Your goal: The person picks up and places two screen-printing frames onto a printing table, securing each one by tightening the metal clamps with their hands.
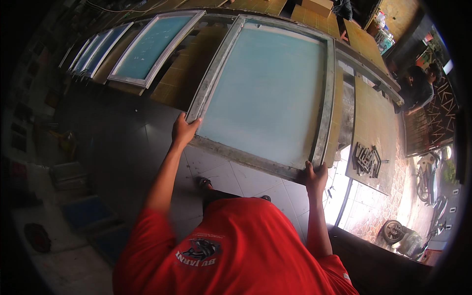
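Note:
A large rectangular screen frame (265, 98), with a pale teal panel inside grey, worn rails, spans the middle of the view, its near end toward me. My left hand (185, 129) grips its left rail close to the near corner. My right hand (315, 177) grips the near right corner. The frame lies over a long rack (169, 86) of tan boards, and whether it rests fully on them I cannot tell.
More teal screens (147, 49) lie along the rack to the left. A board (371, 123) with a pile of dark metal pieces (366, 160) is at right. Another person (418, 86) is beyond it, near parked motorbikes (425, 177). Tiled floor (228, 174) shows below.

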Motion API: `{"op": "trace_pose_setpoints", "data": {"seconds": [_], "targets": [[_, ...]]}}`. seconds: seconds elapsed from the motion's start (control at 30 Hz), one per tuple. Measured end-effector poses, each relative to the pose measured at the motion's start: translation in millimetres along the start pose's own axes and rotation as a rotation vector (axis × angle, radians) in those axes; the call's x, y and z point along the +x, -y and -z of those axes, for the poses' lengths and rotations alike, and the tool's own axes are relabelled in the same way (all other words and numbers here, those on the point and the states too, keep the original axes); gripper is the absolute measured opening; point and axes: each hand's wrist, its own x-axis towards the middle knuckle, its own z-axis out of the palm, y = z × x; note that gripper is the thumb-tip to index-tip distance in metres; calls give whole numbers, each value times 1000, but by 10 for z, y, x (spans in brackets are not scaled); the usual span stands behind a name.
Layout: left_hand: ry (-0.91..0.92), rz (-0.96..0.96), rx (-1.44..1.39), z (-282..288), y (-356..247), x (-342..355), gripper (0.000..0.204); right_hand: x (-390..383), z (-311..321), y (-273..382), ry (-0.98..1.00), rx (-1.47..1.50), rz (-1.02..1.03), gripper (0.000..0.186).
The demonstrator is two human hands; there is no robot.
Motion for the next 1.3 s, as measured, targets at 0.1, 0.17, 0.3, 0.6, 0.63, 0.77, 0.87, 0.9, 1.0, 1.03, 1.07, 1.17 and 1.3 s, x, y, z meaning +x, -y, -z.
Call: {"op": "trace_pose_setpoints", "data": {"seconds": [0.1, 0.17, 0.3, 0.6, 0.63, 0.77, 0.87, 0.9, 1.0, 1.03, 1.07, 1.17, 1.3], "targets": [[-64, -19, -107, 610, 614, 378, 59, -269, -668, 430, 28, 141, 60, 38], [-140, -80, -79, 1028, 1082, 647, 59, -444, -1143, 739, 97, 172, 43, 36], [-110, -32, -68, 1902, 1948, 1336, 66, -723, -2095, 1433, 175, 381, 57, 34], [-220, -82, -108, 2944, 2928, 2844, 75, -716, -3824, 2590, 276, 393, 84, 41], [-235, -95, -69, 2965, 3000, 2983, 74, -678, -3980, 2653, 289, 423, 85, 42], [-267, -105, 42, 3188, 3375, 3638, 71, -597, -4704, 3025, 247, 443, 147, 41], [-243, -110, -6, 3413, 3642, 4103, 71, -583, -5080, 3302, 316, 292, 104, 38], [-233, -110, -49, 3438, 3738, 4241, 71, -577, -5209, 3400, 302, 260, 122, 39], [-223, -106, -27, 3488, 3972, 4727, 72, -513, -5620, 3681, 248, 138, 163, 44], [-238, -77, 11, 3484, 4065, 4876, 72, -465, -5752, 3763, 229, 136, 176, 44], [-249, -122, -1, 3486, 4140, 5059, 72, -413, -5889, 3835, 215, 126, 177, 44], [-192, -117, 30, 3404, 4394, 5595, 73, -257, -6349, 4016, 152, 78, 140, 43], [-156, -211, 80, 3260, 4586, 6304, 68, -166, -6821, 4201, 76, -97, 100, 44]]}}
